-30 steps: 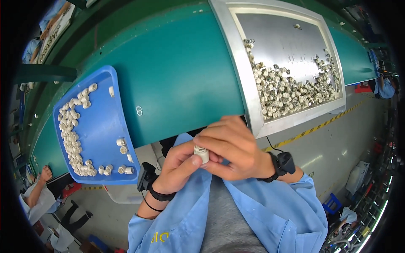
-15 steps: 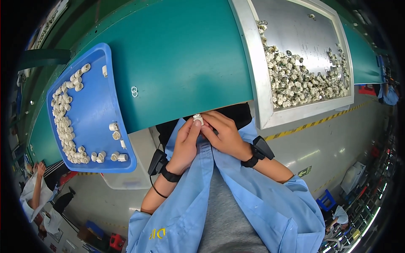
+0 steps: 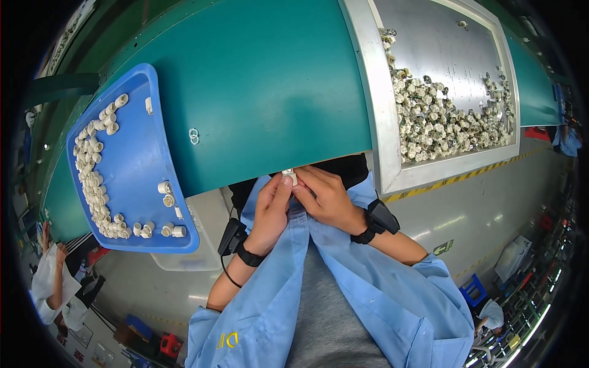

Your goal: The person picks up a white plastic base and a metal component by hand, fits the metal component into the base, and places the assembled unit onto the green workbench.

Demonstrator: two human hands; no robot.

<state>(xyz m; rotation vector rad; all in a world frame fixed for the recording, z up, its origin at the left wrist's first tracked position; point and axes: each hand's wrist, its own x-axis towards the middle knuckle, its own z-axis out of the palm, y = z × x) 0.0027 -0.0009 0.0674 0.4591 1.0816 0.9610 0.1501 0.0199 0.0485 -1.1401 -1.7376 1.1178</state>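
Bright light, glare streaks on the grey floor [image 3: 423, 211], warped black-cornered edges.

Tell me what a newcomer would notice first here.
Probably the blue tray at left, white cylindrical parts lining its left side. At right, a metal tray holds a dense spread of whitish pieces. Between them, by the near edge of the green table, the left hand and right hand hold a small white part.

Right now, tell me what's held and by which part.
A small white fitting, held by its sides in the left hand and right hand.
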